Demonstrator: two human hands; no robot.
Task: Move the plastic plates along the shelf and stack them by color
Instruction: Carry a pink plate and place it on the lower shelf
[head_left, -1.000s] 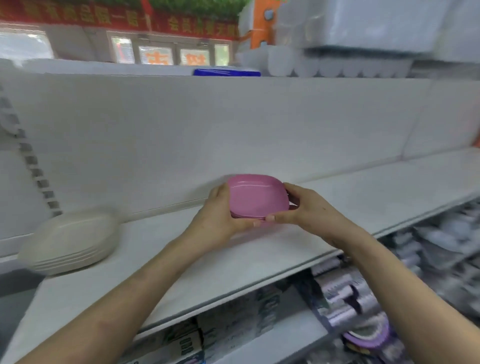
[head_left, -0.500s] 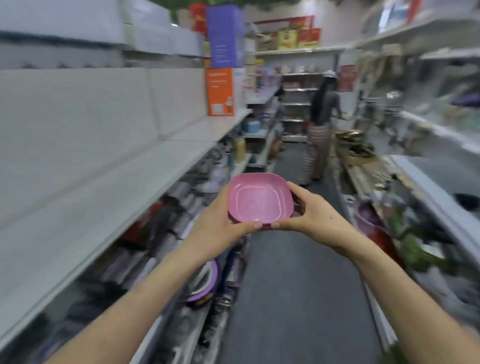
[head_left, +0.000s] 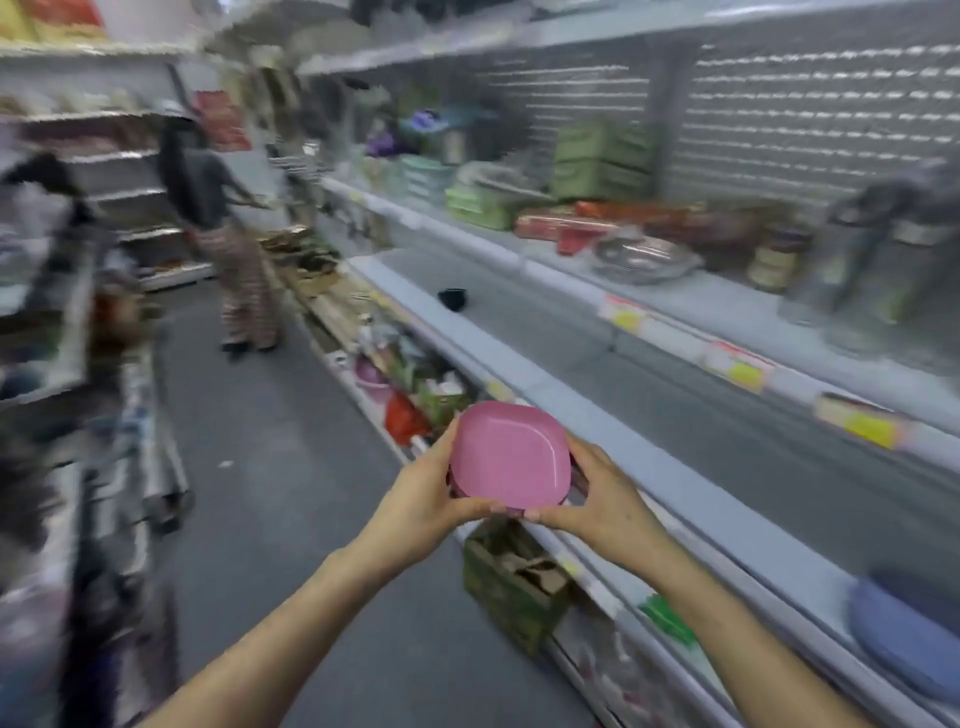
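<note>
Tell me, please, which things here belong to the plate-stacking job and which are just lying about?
Part of the job: pink plates, gripped by the left hand and right hand; blue plates on the shelf, lower right.
Just lying about: black bowl, metal dish, green crates, cardboard box below the shelf, another person down the aisle.
</note>
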